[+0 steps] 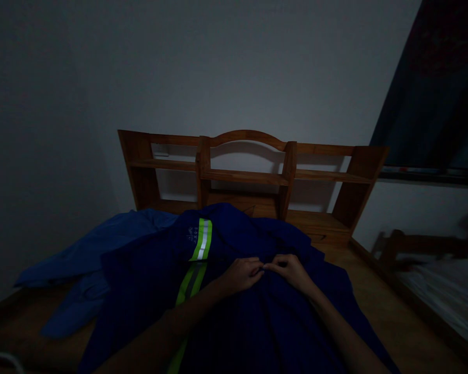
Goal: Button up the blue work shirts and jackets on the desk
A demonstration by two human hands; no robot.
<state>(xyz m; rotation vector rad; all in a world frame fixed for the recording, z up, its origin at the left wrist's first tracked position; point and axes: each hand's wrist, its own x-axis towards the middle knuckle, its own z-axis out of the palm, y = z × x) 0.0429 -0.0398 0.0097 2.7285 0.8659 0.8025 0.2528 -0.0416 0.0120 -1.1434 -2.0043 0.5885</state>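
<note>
A dark blue work jacket [234, 322] lies spread out in front of me, with a yellow-green and silver reflective stripe [203, 239] down its left part and small light lettering beside the stripe. Both hands meet over the middle of the jacket, fingertips almost touching. My left hand [244, 272] is closed in a pinch at the cloth. Thumb and fingers of my right hand [290, 269] are pinched together just to its right. What lies between the fingertips is too small and dark to make out.
A lighter blue garment [89, 249] lies to the left, partly under the jacket. Behind stands a wooden headboard with shelves [244, 178] against the wall. The wooden surface [390, 296] shows at right, beside another wooden frame [432, 244] with pale bedding. A dark curtain [437, 104] hangs upper right.
</note>
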